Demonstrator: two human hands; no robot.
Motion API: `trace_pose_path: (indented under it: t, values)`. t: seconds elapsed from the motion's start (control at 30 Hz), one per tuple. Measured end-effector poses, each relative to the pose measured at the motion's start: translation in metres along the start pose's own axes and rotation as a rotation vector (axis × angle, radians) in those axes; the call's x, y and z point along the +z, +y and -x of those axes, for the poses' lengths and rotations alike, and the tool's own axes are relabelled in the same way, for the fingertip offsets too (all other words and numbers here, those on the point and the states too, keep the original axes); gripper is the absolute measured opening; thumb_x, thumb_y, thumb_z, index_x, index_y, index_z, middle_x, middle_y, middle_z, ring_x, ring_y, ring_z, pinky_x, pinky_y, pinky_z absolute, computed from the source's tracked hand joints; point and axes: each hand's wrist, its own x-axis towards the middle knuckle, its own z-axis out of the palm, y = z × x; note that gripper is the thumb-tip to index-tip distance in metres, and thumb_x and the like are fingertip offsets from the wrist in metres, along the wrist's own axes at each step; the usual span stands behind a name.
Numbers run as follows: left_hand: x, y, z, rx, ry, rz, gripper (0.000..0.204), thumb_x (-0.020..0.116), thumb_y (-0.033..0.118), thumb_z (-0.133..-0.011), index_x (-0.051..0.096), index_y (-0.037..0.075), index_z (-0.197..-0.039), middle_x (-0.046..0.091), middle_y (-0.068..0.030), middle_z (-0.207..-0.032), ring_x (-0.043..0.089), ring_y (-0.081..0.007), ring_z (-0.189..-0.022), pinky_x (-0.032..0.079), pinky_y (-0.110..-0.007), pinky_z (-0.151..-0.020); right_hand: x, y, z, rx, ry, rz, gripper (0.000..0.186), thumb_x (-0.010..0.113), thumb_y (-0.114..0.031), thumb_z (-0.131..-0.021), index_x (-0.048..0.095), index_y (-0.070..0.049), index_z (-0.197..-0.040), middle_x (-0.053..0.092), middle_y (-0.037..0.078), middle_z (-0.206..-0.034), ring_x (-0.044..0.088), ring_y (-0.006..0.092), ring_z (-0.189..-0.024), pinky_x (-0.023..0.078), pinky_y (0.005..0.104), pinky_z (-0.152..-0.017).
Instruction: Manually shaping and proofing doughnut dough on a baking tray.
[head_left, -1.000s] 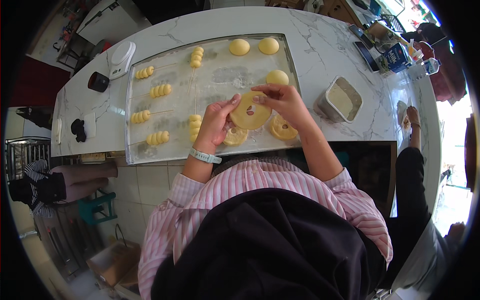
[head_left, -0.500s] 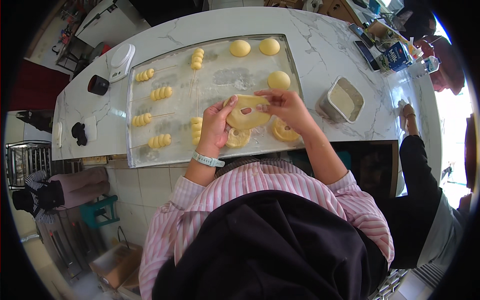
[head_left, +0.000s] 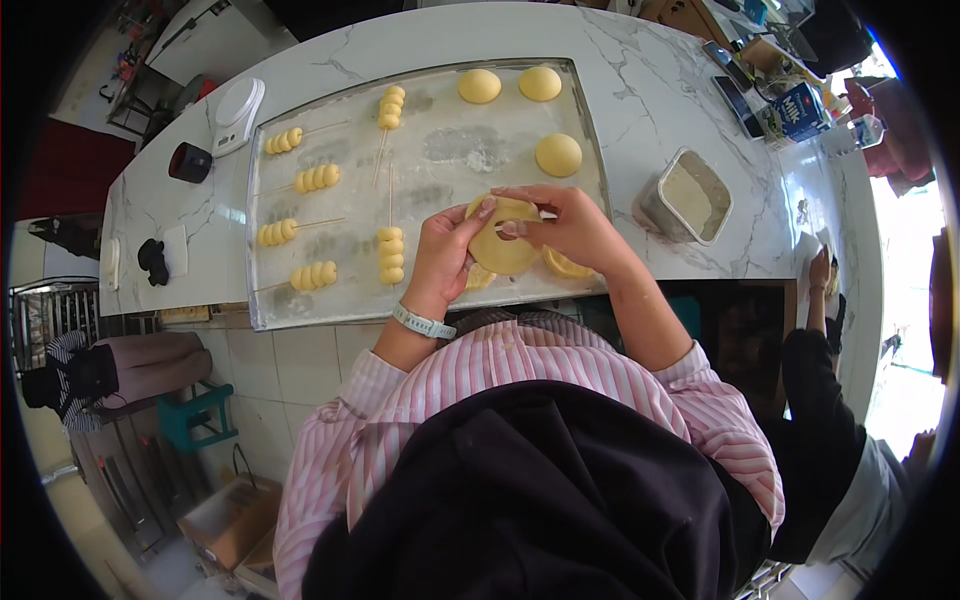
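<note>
A flat yellow dough ring (head_left: 510,258) is held up over the near part of the tray. My left hand (head_left: 447,250) pinches its left edge, thumb on top. My right hand (head_left: 568,228) grips the ring's right side, with fingers at the centre hole. Beneath it, two other dough rings lie on the tray, mostly covered; one ring (head_left: 568,264) shows by my right wrist. Farther off are three round dough balls, one being the nearer ball (head_left: 558,155). To the left lie several skewered dough twists (head_left: 317,178).
The large floured metal tray (head_left: 440,185) rests on a marble table (head_left: 400,45). A square metal tin (head_left: 690,200) stands to its right. At left are a white scale (head_left: 240,115) and a black cup (head_left: 190,162). A co-worker's hand (head_left: 820,270) is at the right edge.
The dough ring has turned a little in my hands, and my right fingers have moved in to its hole. The co-worker's hand at the right has shifted nearer.
</note>
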Motion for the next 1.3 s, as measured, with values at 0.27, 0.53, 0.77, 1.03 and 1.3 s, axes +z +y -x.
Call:
trace_pose_path:
  t: [0.27,0.53,0.77,1.03,1.3]
  values:
    - [0.004,-0.001,-0.002,0.014,-0.004,0.046,0.023,0.063,0.012,-0.081,0.060,-0.005,-0.096,0.063,-0.0097,-0.089,0.062,-0.0140,-0.073,0.053,-0.025,-0.062,-0.010,0.001,-0.001,0.072,0.005,-0.116,0.033,0.064,-0.006,-0.076,0.059,0.002,-0.108,0.062,0.008,-0.096,0.057,0.0123,-0.089,0.046,0.0246,-0.077]
    - [0.012,0.004,-0.004,-0.044,-0.016,-0.023,0.021,0.064,0.008,-0.080,0.060,-0.006,-0.095,0.063,-0.0096,-0.086,0.062,-0.0144,-0.073,0.053,-0.026,-0.064,-0.014,-0.001,-0.005,0.074,-0.078,-0.055,0.037,0.063,-0.004,-0.073,0.059,-0.003,-0.109,0.061,0.008,-0.096,0.057,0.0156,-0.091,0.045,0.0278,-0.080]
    - [0.012,-0.004,-0.008,-0.031,0.002,-0.229,0.021,0.069,0.008,-0.075,0.063,-0.006,-0.089,0.064,-0.0077,-0.081,0.060,-0.0100,-0.069,0.049,-0.022,-0.062,-0.021,0.005,-0.012,-0.027,-0.325,0.320,0.041,0.064,-0.011,-0.070,0.060,-0.011,-0.111,0.051,0.009,-0.087,0.050,0.0230,-0.085,0.041,0.0327,-0.078]
    - [0.012,-0.002,-0.006,0.037,-0.040,-0.217,0.023,0.068,0.011,-0.077,0.061,-0.005,-0.093,0.063,-0.0082,-0.085,0.062,-0.0124,-0.073,0.051,-0.025,-0.064,-0.026,0.007,-0.009,-0.169,-0.338,0.307,0.043,0.064,-0.005,-0.074,0.056,-0.009,-0.116,0.052,0.004,-0.085,0.052,0.0135,-0.081,0.041,0.0252,-0.074]
    - [0.011,-0.002,-0.001,0.036,0.009,-0.105,0.023,0.066,0.010,-0.078,0.061,-0.004,-0.095,0.064,-0.0085,-0.087,0.062,-0.0128,-0.075,0.052,-0.026,-0.066,-0.023,0.009,-0.007,0.083,-0.241,-0.110,0.041,0.062,-0.004,-0.076,0.054,-0.003,-0.117,0.058,0.001,-0.084,0.050,0.0051,-0.072,0.040,0.0201,-0.064]
